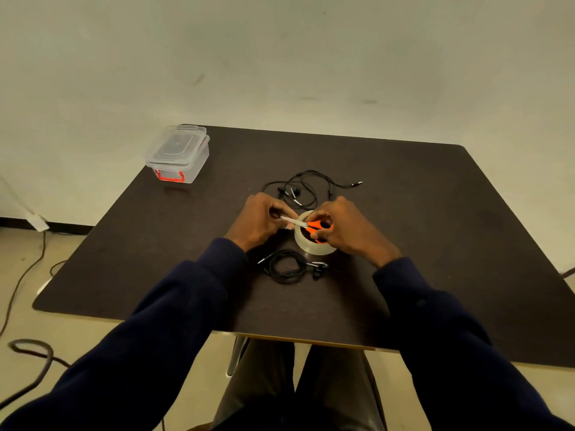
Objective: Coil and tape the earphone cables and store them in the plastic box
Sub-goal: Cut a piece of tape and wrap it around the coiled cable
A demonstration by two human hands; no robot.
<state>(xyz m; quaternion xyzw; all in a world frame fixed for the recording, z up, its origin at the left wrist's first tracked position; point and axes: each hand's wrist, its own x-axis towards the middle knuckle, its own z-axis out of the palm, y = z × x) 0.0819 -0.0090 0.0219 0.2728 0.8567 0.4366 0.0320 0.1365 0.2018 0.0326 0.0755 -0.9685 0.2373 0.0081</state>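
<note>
1. Dark brown worktop (pixel 435 244) set against a pale wall (pixel 280 57), seen from above and behind the hands.
2. Near the front of it, a black coiled earphone cable (pixel 287 267), lying flat just on the near side of the tape roll (pixel 314 246). Plug end poking out at the coil's left, earbuds at its right.
3. Beyond the hands, a black loose earphone cable (pixel 306 183), sprawled in open loops on the worktop, plug stretched out to the right, earbuds in the middle of the tangle.
4. Between the two cables, the clear tape roll lying flat, partly hidden under the right hand (pixel 345 227).
5. Fingers of the left hand (pixel 259 220) curled, pinching what looks like the tape end (pixel 290 227) drawn leftward off the roll.
6. Right hand wrapped round the orange handles of the scissors (pixel 314 226), held above the roll with blades pointing left toward the pinched tape. Gap between the blades too small to judge.
7. At the far left corner, well apart from both cables, the plastic box (pixel 177 163): clear walls, red latch on the near side, clear lid resting on top, slightly askew. Contents hard to make out through the plastic.
8. Dark navy sleeves (pixel 174 321) reaching in from the bottom edge on both sides.
9. Off to the left, pale floor (pixel 18 306) with dark cords (pixel 31 346) trailing across it.
</note>
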